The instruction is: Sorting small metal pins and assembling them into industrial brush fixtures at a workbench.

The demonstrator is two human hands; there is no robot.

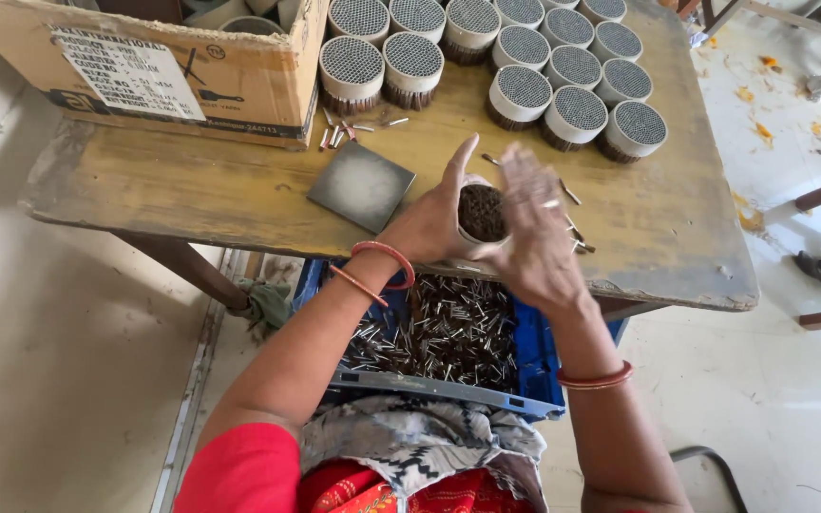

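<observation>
While the person sits close to the bench (192,185), a blue crate (534,356) full of small metal pins (444,328) rests just under its near edge, over the lap. Right above the crate, the left hand (429,223) is curled around a short round tube (480,214) packed with dark pins. The tube stands up, with its open end facing the camera. The right hand (534,237) is open and flat, fingers spread, just beside the tube on its right side and touching or almost touching the top; it is blurred. The left hand is the one that has the tube. A bit farther, a dark square plate (361,185) lies flat on the worn wooden bench. Loose pins (349,128) lie near it. Farther back stand many filled round tubes (525,66) in rows, and a cardboard box (173,66) on the left. A pale floor (791,380) lies around.
</observation>
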